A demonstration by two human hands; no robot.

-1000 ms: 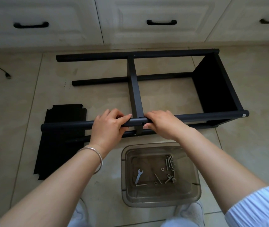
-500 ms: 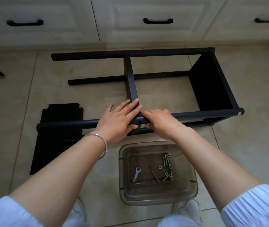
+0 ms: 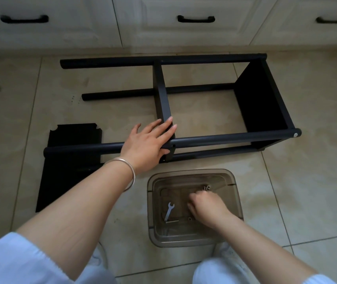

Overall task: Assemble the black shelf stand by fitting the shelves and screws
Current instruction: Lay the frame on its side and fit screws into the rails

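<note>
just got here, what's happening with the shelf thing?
A person is midway through assembling a black stand, which lies on its side on the floor. The left hand rests flat with straight fingers on the middle shelf where it meets the near pole. The right hand is down in the clear bin, fingers curled among the screws; whether it holds one, I cannot tell. A small wrench lies in the bin. Another black shelf lies loose on the floor, not yet fitted.

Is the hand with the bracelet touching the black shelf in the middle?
Touching. The head view shows the left hand lying flat, its fingers resting on the middle shelf where it meets the front pole.
</note>
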